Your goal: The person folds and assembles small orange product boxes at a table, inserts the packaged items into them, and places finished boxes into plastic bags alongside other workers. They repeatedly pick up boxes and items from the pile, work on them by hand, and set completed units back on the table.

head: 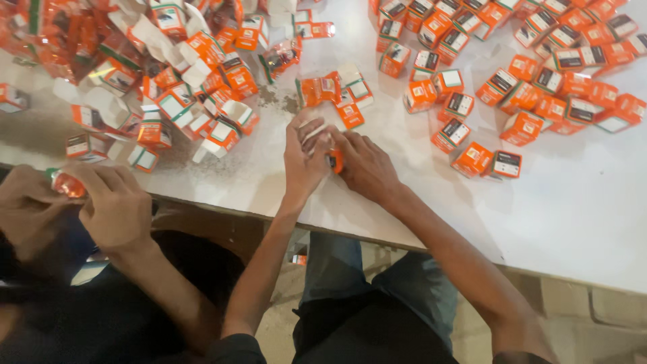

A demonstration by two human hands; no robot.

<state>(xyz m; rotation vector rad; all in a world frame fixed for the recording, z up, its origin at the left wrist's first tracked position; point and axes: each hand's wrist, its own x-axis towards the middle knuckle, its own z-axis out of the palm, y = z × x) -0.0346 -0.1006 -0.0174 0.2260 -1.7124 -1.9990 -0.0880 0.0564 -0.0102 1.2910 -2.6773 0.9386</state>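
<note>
My left hand (304, 156) and my right hand (364, 165) meet over the white table (573, 202), close to its near edge. Together they grip one small orange box (335, 160), mostly hidden between the fingers; a white flap shows at my left fingertips. Just beyond my hands lie a few small orange-and-white boxes (335, 94).
A heap of open orange-and-white boxes (182, 87) covers the far left of the table. Closed orange boxes (526, 81) are scattered at the far right. At the left, another person's hands (87, 202) hold a small orange item at the table's edge.
</note>
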